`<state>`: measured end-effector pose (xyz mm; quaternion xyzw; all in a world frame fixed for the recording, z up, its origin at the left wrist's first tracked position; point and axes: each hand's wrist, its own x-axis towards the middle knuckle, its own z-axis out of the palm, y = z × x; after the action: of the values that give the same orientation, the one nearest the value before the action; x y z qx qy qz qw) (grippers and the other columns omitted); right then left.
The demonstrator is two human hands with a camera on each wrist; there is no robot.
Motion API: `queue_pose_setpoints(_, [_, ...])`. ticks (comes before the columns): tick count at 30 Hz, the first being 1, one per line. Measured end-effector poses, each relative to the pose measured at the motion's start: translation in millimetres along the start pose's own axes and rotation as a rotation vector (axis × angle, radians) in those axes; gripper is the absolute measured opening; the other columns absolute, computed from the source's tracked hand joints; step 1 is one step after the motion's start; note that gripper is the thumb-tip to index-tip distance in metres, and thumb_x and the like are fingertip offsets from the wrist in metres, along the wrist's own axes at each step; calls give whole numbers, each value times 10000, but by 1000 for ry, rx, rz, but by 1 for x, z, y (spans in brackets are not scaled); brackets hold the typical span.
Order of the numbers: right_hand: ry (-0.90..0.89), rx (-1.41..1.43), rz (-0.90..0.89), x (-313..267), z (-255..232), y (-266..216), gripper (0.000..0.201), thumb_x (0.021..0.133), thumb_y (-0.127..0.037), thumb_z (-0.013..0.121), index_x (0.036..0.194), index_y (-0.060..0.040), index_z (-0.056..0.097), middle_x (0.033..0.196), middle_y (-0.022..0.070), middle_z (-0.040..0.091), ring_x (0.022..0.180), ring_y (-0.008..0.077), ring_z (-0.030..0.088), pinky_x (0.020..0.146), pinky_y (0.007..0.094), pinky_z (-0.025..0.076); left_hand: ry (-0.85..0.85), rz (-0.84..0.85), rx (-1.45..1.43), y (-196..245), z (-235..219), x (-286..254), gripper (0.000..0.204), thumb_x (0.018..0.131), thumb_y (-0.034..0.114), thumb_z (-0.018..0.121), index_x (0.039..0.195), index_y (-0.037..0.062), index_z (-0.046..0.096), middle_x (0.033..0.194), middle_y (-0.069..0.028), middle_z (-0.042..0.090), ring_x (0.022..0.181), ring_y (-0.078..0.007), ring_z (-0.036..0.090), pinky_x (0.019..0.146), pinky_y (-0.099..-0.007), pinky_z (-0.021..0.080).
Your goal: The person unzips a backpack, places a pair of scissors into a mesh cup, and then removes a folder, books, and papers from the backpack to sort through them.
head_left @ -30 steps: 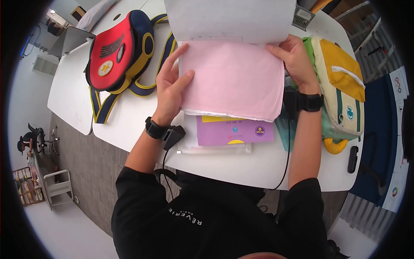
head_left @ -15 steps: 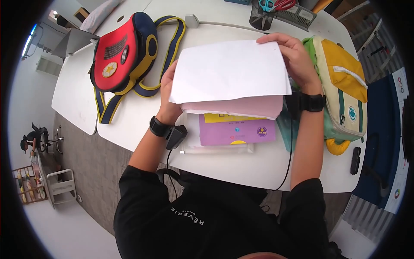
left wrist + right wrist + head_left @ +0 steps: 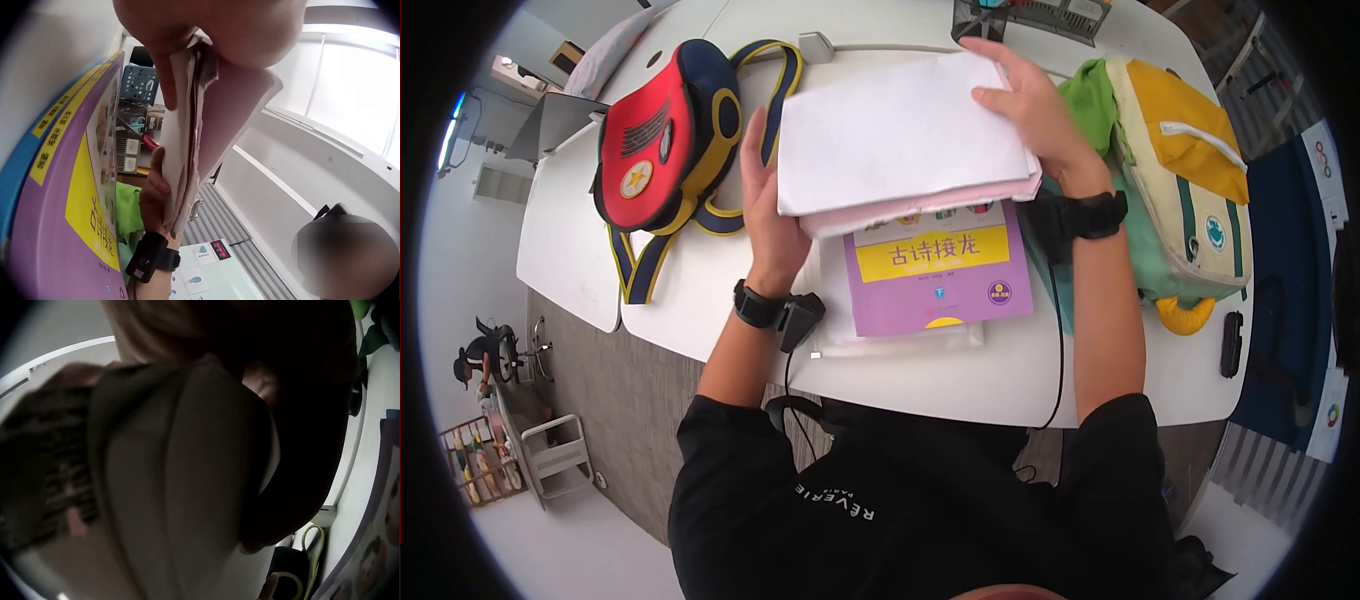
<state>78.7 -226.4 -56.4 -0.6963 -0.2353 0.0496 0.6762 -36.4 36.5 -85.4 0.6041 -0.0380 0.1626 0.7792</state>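
A stack of papers (image 3: pixel 900 130), white on top with pink sheets (image 3: pixel 920 205) showing at its near edge, is held above the table. The left hand (image 3: pixel 772 225) grips its left side, one finger pointing up along the edge. At the upper right corner the right hand (image 3: pixel 1040 115) holds the stack. Below lies a purple book (image 3: pixel 940 290) with a yellow band. The left wrist view shows the layered papers (image 3: pixel 187 137) edge-on, pinched by the left hand (image 3: pixel 212 28), with the right hand (image 3: pixel 155 190) at the far end. The right wrist view is dark and blurred.
A red and navy backpack (image 3: pixel 645 150) lies at the left, a cream, green and yellow backpack (image 3: pixel 1190 180) at the right. A clear pouch (image 3: pixel 965 337) sits under the book. A mesh holder (image 3: pixel 980 20) and a grey tray (image 3: pixel 1055 18) stand at the back.
The raised white sheet has come down over the pink paper. Both hands and the stack have since shifted up and slightly left in view, uncovering more of the purple book.
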Motion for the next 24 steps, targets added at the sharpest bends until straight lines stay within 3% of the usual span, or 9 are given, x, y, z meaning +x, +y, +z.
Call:
queue_pose_setpoints(3, [81, 26, 95, 0, -16, -8, 529, 894, -51, 582, 1417, -40, 498, 1160, 110, 651, 968, 147, 640, 860, 254, 507, -9, -67, -101, 13, 12, -2, 591, 979, 188, 464, 1522, 22, 299, 1421, -200, 490, 1288, -248, 528, 1069, -384, 427])
queue_pose_setpoints(5, [178, 5, 99, 0, -27, -12, 538, 878, -51, 578, 1411, -39, 507, 1138, 111, 658, 963, 145, 639, 852, 249, 504, -280, -53, -185, 3, -3, 0, 564, 985, 208, 459, 1489, -21, 349, 1414, -211, 485, 1325, -272, 482, 1103, -403, 382])
queue_pose_setpoints(7, [164, 2, 75, 2, -36, -11, 543, 871, -58, 581, 1409, -39, 511, 1131, 113, 660, 961, 146, 639, 849, 246, 503, -246, -20, -126, -3, -3, -2, 593, 962, 234, 535, 1453, -64, 387, 1424, -214, 477, 1343, -282, 454, 1116, -410, 357])
queue_pose_setpoints(9, [151, 6, 55, 2, -37, -13, 548, 864, -65, 583, 1407, -38, 515, 1123, 115, 663, 958, 147, 639, 846, 244, 501, -350, 82, 38, -2, -1, -2, 635, 905, 188, 653, 1436, -67, 414, 1434, -192, 482, 1349, -259, 438, 1136, -391, 313])
queue_pose_setpoints(10, [156, -28, 48, 1, -38, -14, 550, 862, -70, 584, 1407, -38, 516, 1125, 115, 662, 960, 147, 638, 847, 244, 500, -344, 124, 93, -1, 2, -3, 716, 838, 128, 749, 1439, -69, 411, 1428, -195, 485, 1339, -253, 446, 1122, -383, 337])
queue_pose_setpoints(16, [152, -49, 36, 0, -36, -14, 545, 863, -80, 581, 1403, -39, 521, 1132, 114, 658, 969, 147, 634, 848, 245, 498, -388, 173, 273, 9, 14, -8, 769, 812, 26, 777, 1465, -62, 381, 1429, -187, 476, 1333, -252, 453, 1107, -392, 380])
queue_pose_setpoints(19, [138, -28, 35, 2, -33, -10, 539, 873, -73, 573, 1408, -37, 516, 1138, 119, 657, 968, 147, 637, 849, 245, 501, -299, 108, 268, 9, 12, -9, 802, 785, 151, 818, 1446, -66, 418, 1468, -200, 462, 1374, -269, 421, 1150, -402, 317])
queue_pose_setpoints(24, [66, 15, 97, 0, -36, -8, 549, 890, -64, 565, 1433, -35, 485, 1153, 130, 655, 985, 148, 640, 857, 243, 507, -277, 131, 253, 2, 7, -7, 693, 822, -43, 703, 1449, -64, 409, 1446, -179, 472, 1343, -241, 453, 1104, -381, 390])
